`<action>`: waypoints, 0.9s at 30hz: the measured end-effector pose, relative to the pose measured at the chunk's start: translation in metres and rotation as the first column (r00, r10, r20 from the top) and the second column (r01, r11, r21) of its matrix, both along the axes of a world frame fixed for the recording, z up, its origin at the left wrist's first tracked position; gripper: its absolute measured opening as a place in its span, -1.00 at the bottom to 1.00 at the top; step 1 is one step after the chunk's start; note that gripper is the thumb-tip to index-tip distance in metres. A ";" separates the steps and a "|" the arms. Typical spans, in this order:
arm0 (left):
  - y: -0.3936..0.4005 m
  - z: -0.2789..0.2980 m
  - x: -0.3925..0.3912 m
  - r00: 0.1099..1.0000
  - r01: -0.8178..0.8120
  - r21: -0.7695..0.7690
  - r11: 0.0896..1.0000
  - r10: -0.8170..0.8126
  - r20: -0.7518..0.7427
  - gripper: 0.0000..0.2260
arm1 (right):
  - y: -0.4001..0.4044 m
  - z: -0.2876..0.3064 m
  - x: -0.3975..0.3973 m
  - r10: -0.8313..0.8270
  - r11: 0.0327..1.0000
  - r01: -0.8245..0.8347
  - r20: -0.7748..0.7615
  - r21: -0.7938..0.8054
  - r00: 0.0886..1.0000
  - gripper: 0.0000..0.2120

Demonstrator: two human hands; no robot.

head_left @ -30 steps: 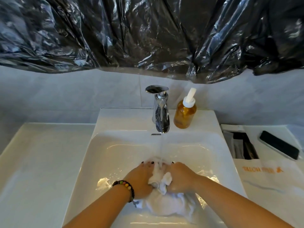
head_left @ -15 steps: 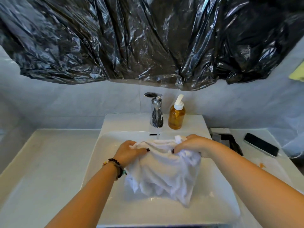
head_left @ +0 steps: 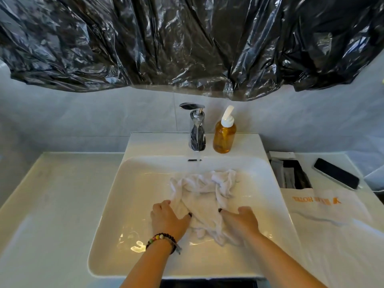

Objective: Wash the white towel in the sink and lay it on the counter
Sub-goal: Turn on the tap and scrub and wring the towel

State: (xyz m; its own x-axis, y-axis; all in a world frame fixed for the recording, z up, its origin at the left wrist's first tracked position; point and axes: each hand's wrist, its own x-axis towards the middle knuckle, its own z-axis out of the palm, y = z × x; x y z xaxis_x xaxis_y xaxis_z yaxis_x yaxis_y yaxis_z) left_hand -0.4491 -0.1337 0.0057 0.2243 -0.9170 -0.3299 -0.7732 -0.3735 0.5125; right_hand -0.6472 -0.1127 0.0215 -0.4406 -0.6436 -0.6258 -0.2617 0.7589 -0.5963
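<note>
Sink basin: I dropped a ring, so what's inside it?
The sink holds the crumpled white towel, gripped by the left hand and right hand. Anything beneath the towel is hidden.

The white towel [head_left: 204, 194] is soft looped cloth, wet and crumpled, matt. The sink [head_left: 133, 183] is smooth glossy ceramic that throws back light in the lower left of the basin. The faucet [head_left: 197, 132] is polished chrome metal. The soap bottle [head_left: 224, 137] is clear amber plastic with a matt white pump. Across the top of the frame hangs crinkled, shiny black plastic sheeting [head_left: 187, 44]. The counter [head_left: 52, 194] looks smooth and faintly glossy.
</note>
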 end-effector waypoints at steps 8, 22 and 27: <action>-0.011 0.013 0.007 0.952 -0.047 -0.014 0.999 0.040 -0.303 -0.80 | -0.010 0.009 0.004 0.001 0.987 0.035 0.229 -0.155 0.973 -0.79; -0.026 0.087 0.013 0.749 -0.210 -0.313 0.926 -0.054 -0.661 -0.54 | -0.041 0.114 -0.039 -0.015 0.910 0.277 0.644 -0.308 0.764 -0.80; -0.044 0.073 0.003 0.774 -0.177 -0.263 0.949 -0.031 -0.632 -0.58 | -0.052 0.084 -0.021 -0.028 0.912 0.321 0.739 -0.257 0.673 -0.83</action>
State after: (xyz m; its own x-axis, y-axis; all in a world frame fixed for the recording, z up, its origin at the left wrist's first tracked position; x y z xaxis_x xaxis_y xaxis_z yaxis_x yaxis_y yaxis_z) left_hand -0.4458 -0.1776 0.0789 0.1351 -0.9807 -0.1416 -0.2215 -0.1692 0.9604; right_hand -0.6686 -0.1646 0.1055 -0.0857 -0.8310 -0.5497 0.4647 0.4547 -0.7598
